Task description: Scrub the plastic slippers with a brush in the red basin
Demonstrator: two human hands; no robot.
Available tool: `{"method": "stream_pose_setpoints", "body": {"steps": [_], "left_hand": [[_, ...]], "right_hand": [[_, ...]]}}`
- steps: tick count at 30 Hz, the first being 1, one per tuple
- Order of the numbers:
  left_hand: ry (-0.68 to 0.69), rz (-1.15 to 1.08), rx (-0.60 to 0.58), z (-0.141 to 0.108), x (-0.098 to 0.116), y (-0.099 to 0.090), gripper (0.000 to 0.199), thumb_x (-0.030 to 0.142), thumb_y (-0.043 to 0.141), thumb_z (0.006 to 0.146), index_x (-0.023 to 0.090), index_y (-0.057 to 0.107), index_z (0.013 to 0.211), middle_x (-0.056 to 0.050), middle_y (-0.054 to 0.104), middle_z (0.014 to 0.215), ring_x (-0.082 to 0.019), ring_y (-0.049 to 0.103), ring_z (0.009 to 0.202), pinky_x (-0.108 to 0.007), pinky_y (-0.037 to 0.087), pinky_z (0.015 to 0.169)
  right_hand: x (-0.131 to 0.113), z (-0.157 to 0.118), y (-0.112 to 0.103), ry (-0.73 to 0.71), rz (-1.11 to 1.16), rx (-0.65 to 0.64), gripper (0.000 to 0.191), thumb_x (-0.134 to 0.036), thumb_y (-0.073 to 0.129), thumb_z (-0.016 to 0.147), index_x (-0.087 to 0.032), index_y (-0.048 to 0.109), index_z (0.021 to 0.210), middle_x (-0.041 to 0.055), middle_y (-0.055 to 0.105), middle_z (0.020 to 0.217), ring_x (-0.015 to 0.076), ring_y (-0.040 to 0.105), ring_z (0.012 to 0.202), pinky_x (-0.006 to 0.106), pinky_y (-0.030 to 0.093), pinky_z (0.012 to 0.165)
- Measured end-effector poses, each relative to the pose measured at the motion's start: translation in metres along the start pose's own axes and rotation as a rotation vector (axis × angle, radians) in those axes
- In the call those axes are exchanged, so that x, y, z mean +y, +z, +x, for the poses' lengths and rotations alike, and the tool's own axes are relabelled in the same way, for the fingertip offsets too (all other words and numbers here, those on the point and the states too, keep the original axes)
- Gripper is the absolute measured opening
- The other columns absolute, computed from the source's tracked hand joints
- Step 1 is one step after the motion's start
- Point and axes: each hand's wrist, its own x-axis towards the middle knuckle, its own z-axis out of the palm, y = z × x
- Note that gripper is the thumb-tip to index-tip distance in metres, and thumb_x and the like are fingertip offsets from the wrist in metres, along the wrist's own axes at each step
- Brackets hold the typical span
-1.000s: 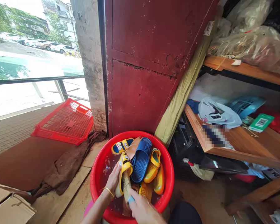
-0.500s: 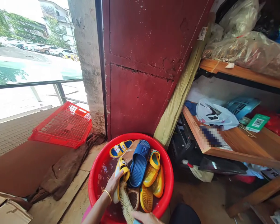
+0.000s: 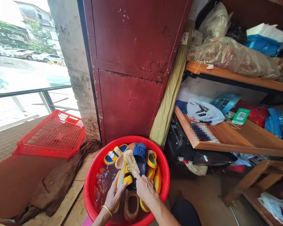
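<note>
My left hand (image 3: 113, 195), with a gold bangle at the wrist, grips a yellow sandal (image 3: 124, 176) over the water in a red basin (image 3: 87, 191). My right hand (image 3: 146, 189) is closed round the handle of a scrubbing brush (image 3: 130, 159); its pale bristles lie against the sandal's right side, and the handle is hidden by the fingers. Behind the brush rests a dark blue slipper (image 3: 140, 150). A yellow clog (image 3: 152, 159) sits to its right, and a yellow-and-blue sandal (image 3: 112, 157) to the left. Lower in the basin is a brown shoe (image 3: 131, 205).
A dark red door (image 3: 129, 113) rises behind the basin, with a rolled yellowish sheet (image 3: 166, 110) leaning beside it. On the right stand wooden shelves (image 3: 238, 138) holding bags. To the left are a red plastic crate (image 3: 54, 133) and a brown cloth (image 3: 54, 182).
The brush has moved up from the sandal's near end to its far right side, with my right hand following forward into the basin. The view has turned to the right.
</note>
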Motion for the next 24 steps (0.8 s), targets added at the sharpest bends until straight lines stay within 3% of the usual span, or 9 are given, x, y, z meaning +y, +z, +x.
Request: {"method": "stream_pose_setpoints", "body": {"steps": [3, 6, 9, 12, 16, 20, 24], "left_hand": [[-0.113, -0.135, -0.038, -0.005, 0.019, -0.004, 0.083, 0.056, 0.082, 0.067, 0.018, 0.061, 0.138, -0.013, 0.070, 0.136, -0.037, 0.061, 0.130, -0.042, 0.052, 0.107], [-0.250, -0.284, -0.018, 0.000, 0.036, -0.009, 0.070, 0.051, 0.083, 0.070, 0.018, 0.066, 0.130, -0.011, 0.078, 0.119, -0.036, 0.072, 0.112, -0.042, 0.060, 0.092], [-0.418, -0.507, 0.008, 0.009, 0.048, -0.014, 0.060, 0.050, 0.072, 0.084, 0.016, 0.065, 0.132, -0.013, 0.081, 0.103, -0.032, 0.077, 0.094, -0.043, 0.063, 0.082], [-0.496, -0.651, 0.061, 0.014, 0.055, -0.014, 0.055, 0.046, 0.062, 0.092, 0.014, 0.061, 0.137, -0.013, 0.081, 0.097, -0.029, 0.079, 0.081, -0.042, 0.064, 0.078], [-0.547, -0.676, 0.007, 0.011, 0.056, -0.008, 0.056, 0.047, 0.062, 0.092, 0.015, 0.059, 0.139, -0.013, 0.081, 0.103, -0.029, 0.079, 0.086, -0.042, 0.065, 0.080], [-0.608, -0.600, -0.107, 0.004, 0.050, -0.011, 0.063, 0.040, 0.075, 0.083, 0.014, 0.058, 0.138, -0.014, 0.081, 0.103, -0.032, 0.079, 0.085, -0.043, 0.064, 0.080], [-0.491, -0.485, -0.199, 0.002, 0.050, -0.014, 0.084, 0.024, 0.089, 0.065, 0.015, 0.056, 0.141, -0.015, 0.080, 0.109, -0.034, 0.077, 0.095, -0.043, 0.062, 0.085]], "right_hand": [[0.008, 0.002, 0.007, -0.050, 0.121, 0.025, 0.055, -0.016, 0.042, 0.097, -0.024, 0.054, 0.150, 0.0114, 0.078, 0.110, 0.0268, 0.074, 0.100, 0.035, 0.056, 0.089], [0.027, -0.029, 0.017, -0.072, 0.239, -0.006, 0.053, -0.020, 0.045, 0.098, -0.029, 0.055, 0.149, 0.0076, 0.077, 0.117, 0.0255, 0.073, 0.106, 0.034, 0.056, 0.093], [0.049, -0.069, 0.027, -0.042, 0.356, -0.042, 0.051, -0.027, 0.051, 0.097, -0.037, 0.058, 0.146, 0.0028, 0.079, 0.114, 0.0242, 0.075, 0.103, 0.033, 0.059, 0.091], [0.057, -0.085, 0.030, -0.046, 0.466, -0.044, 0.052, -0.029, 0.054, 0.096, -0.032, 0.057, 0.147, 0.0047, 0.078, 0.118, 0.0248, 0.075, 0.103, 0.033, 0.061, 0.088], [0.040, -0.058, 0.021, -0.113, 0.523, 0.053, 0.055, -0.027, 0.050, 0.098, -0.029, 0.050, 0.153, 0.0056, 0.069, 0.137, 0.0240, 0.069, 0.118, 0.034, 0.055, 0.102], [0.026, -0.012, -0.001, -0.067, 0.460, 0.098, 0.056, -0.023, 0.046, 0.099, -0.026, 0.048, 0.154, 0.0068, 0.068, 0.137, 0.0237, 0.070, 0.116, 0.035, 0.054, 0.104], [0.034, 0.011, -0.017, -0.048, 0.465, 0.139, 0.054, -0.025, 0.044, 0.100, -0.023, 0.049, 0.154, 0.0080, 0.070, 0.134, 0.0230, 0.070, 0.115, 0.035, 0.055, 0.102]]}}
